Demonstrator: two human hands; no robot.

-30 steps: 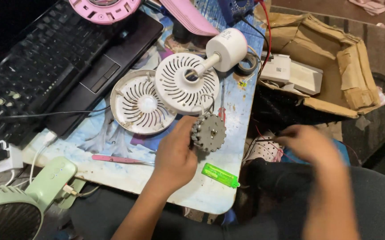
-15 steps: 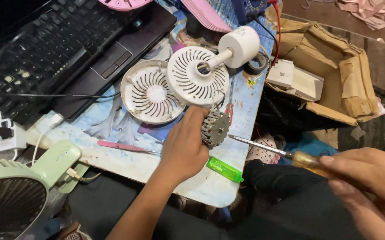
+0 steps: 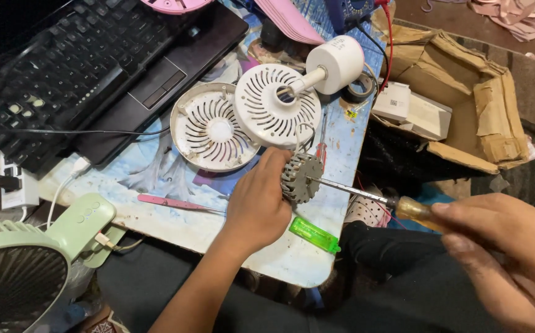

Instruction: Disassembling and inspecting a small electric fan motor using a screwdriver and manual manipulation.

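Right hand: grip clenched on the amber handle of a screwdriver. The shaft runs up and left from that grip, and its tip meets the face of the motor core.

Left hand: grip grasping the motor core, a round grey toothed piece, fingers wrapped round its left side. The core is held just above the near right part of the table. Thin wires rise from it toward the fan housing.

Just below the left grip, a green lighter lies on the table near the edge. Left of the grip lies a pink tweezer. Further left and nearer, a pale green fan stands off the table corner.

Beyond the left grip, two white slotted grilles lie overlapping, with a white cylinder on a short stem at the upper one. Further left sits a black laptop. Beyond the right grip, off the table, a torn cardboard box holds white boxes.
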